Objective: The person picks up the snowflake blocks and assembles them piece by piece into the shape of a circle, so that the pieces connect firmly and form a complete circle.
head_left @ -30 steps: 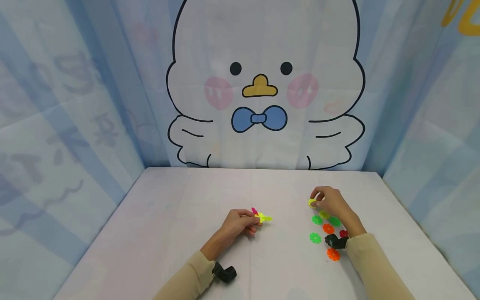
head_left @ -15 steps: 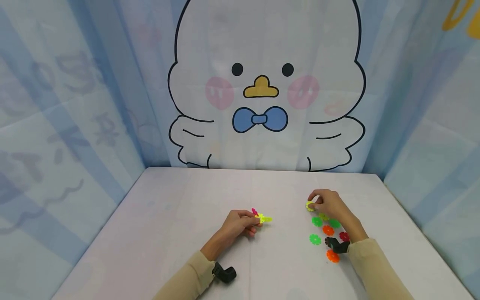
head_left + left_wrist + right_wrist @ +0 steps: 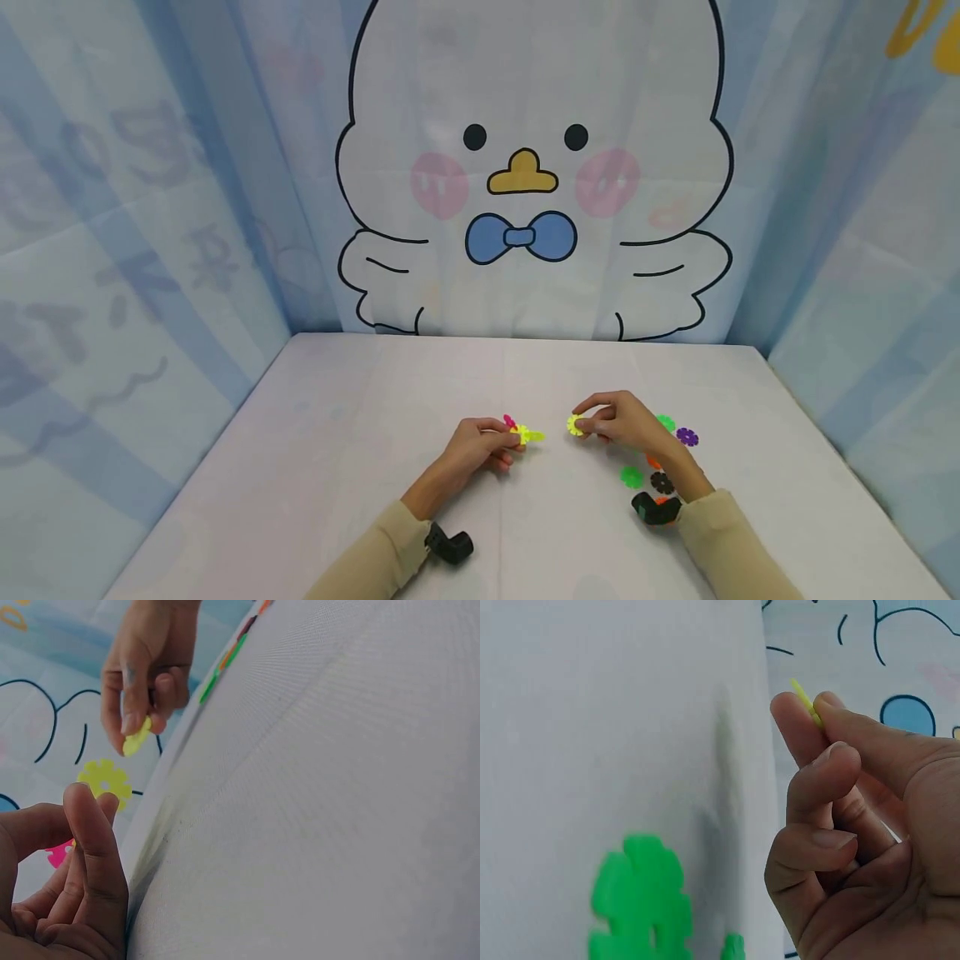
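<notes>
My left hand [image 3: 474, 446] pinches a small cluster of joined snowflake discs. Yellow discs [image 3: 533, 437] show past its fingertips, and a pink disc [image 3: 509, 422] stands up behind them. In the left wrist view one yellow disc [image 3: 105, 784] shows its notched rim, while the thumb hides much of the cluster. To the right, my right hand [image 3: 624, 419] holds a single yellow disc [image 3: 574, 425] between thumb and fingertip. The right wrist view shows this disc [image 3: 806, 701] edge-on. A short gap separates the two hands' pieces.
Loose discs lie on the white table [image 3: 337, 433] under and beside the right forearm: a green disc [image 3: 632, 477], a black disc [image 3: 662, 482], a purple disc [image 3: 687, 437] and several others partly hidden. A printed cloth [image 3: 525, 292] hangs behind the table.
My right hand has moved left, away from the loose discs, carrying the yellow disc toward the left hand. The purple disc has come into view. My left hand has stayed in place.
</notes>
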{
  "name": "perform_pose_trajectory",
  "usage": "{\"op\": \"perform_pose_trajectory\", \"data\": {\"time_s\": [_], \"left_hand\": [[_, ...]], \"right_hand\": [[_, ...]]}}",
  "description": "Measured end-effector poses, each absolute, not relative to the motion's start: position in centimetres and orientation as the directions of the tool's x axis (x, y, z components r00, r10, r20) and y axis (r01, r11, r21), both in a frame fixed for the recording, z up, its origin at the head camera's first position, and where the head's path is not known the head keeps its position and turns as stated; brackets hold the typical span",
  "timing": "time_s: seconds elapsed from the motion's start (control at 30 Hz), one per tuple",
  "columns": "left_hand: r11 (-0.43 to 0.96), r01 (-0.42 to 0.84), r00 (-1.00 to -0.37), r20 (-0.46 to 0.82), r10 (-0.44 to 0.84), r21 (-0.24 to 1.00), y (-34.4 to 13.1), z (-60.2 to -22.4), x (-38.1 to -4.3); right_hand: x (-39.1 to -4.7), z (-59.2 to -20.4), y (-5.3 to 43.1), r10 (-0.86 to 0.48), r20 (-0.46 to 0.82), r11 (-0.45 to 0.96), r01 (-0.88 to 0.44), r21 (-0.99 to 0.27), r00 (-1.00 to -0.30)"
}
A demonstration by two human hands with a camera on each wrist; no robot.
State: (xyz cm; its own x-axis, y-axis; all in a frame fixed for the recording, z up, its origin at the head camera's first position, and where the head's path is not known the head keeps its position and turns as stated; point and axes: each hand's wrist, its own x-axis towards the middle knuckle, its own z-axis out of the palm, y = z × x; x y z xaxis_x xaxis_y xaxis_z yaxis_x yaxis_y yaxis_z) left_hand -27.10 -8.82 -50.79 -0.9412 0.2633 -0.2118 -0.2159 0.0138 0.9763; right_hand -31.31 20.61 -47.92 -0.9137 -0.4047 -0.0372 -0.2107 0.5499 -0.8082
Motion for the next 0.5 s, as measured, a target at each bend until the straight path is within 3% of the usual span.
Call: {"op": "perform_pose_trajectory", "data": {"time_s": [0.5], "left_hand": [[0.012, -0.231, -0.939, -0.226, 0.259, 0.973, -8.6, -50.2, -27.0]], "right_hand": [[-30.7, -48.0, 18.3, -0.529, -0.038, 0.435, -0.232, -0.87, -0.848]]}}
